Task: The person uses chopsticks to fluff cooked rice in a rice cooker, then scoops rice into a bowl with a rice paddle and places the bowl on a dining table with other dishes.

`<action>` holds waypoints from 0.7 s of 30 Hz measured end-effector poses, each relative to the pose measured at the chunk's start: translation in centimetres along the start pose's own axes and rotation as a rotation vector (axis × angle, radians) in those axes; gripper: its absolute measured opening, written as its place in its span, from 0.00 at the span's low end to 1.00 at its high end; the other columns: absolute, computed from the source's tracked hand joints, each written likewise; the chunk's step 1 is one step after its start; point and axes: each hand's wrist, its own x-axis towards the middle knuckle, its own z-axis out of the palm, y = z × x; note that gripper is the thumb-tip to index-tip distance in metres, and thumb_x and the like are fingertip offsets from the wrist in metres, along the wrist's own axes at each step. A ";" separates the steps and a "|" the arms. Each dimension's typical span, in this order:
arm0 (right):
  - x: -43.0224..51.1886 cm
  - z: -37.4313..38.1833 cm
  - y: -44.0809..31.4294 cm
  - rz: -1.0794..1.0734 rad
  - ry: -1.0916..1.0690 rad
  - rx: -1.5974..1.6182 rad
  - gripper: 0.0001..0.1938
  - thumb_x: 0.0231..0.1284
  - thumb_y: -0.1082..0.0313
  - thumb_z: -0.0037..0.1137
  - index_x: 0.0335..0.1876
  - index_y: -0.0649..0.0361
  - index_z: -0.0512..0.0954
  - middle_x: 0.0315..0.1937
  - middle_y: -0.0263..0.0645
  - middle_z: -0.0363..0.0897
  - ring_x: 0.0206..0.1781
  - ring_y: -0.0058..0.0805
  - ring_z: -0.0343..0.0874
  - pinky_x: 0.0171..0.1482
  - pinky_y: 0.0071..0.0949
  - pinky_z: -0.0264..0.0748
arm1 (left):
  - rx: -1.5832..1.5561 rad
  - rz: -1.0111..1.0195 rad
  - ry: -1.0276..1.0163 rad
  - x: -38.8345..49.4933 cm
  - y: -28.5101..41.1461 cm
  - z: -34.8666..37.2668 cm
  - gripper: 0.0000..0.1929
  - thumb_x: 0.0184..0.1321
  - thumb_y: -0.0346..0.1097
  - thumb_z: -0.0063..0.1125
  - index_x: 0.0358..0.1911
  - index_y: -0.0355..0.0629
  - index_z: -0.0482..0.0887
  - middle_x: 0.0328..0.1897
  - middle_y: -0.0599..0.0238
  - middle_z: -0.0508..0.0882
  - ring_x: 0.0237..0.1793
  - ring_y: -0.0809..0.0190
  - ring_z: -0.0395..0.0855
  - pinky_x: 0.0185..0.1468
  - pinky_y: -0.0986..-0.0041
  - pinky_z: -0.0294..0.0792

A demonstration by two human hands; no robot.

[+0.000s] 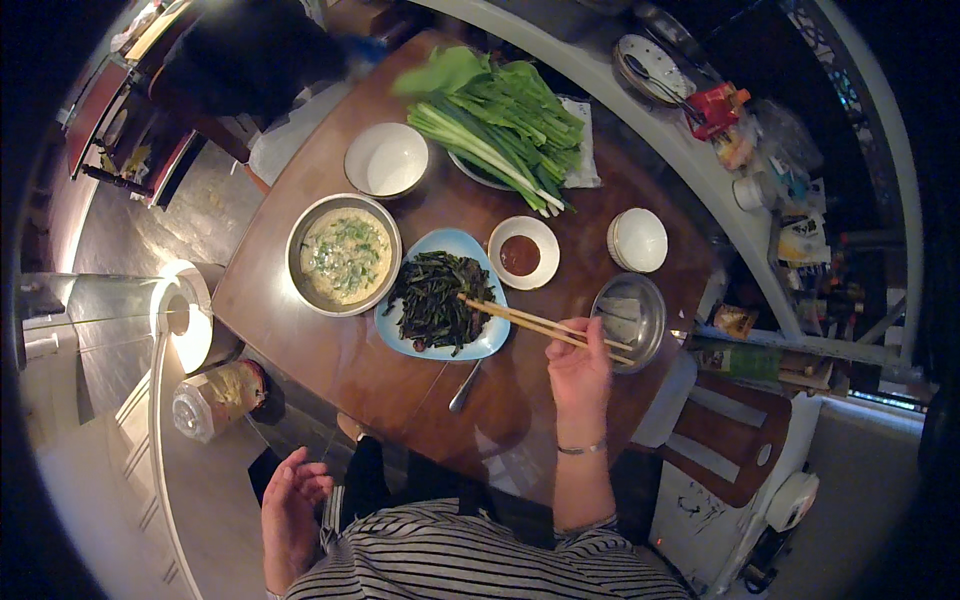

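In my right hand (581, 364) is a pair of wooden chopsticks (536, 322), their tips over the right side of a blue plate (491, 345) of dark cooked green vegetables (442, 296). My left hand (296, 487) hangs off the table's near edge, fingers loosely bent, holding nothing. Left of the plate sits a metal bowl of egg with chopped greens (345, 255). A white bowl with red-brown sauce (520, 255) stands beyond the chopsticks. A metal bowl (649, 319) with a pale flat piece inside lies just right of my right hand. A metal utensil handle (466, 386) sticks out from under the plate.
On the wooden table (300, 352) are also a white bowl (387, 160), stacked white bowls (641, 240) and leafy greens with scallions (502, 127) at the far side. A wooden chair (724, 431) stands right, a plastic jar (217, 397) left, and a cluttered shelf (720, 217) at the upper right.
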 end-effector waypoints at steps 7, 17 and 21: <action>-4.0 5.3 -6.3 0.014 -0.612 0.389 0.19 0.78 0.51 0.40 0.37 0.58 0.74 0.33 0.36 0.71 0.29 0.26 0.71 0.27 0.26 0.70 | 0.024 0.017 -0.037 0.5 -0.1 1.0 0.24 0.69 0.45 0.55 0.61 0.35 0.73 0.47 0.52 0.85 0.43 0.57 0.85 0.51 0.68 0.74; -6.0 10.7 -10.8 -0.106 -1.123 0.552 0.25 0.81 0.56 0.32 0.29 0.64 0.72 0.29 0.49 0.79 0.16 0.27 0.81 0.19 0.23 0.77 | 0.073 -0.016 0.005 0.7 -0.2 1.8 0.22 0.69 0.45 0.54 0.60 0.40 0.75 0.45 0.54 0.85 0.42 0.57 0.84 0.48 0.66 0.76; -8.0 10.9 -11.7 -0.081 -1.136 0.586 0.24 0.81 0.56 0.35 0.33 0.66 0.76 0.29 0.49 0.78 0.18 0.30 0.81 0.20 0.26 0.79 | 0.053 -0.008 -0.068 0.8 -0.5 2.7 0.22 0.69 0.46 0.54 0.60 0.40 0.74 0.43 0.56 0.85 0.40 0.58 0.84 0.49 0.67 0.76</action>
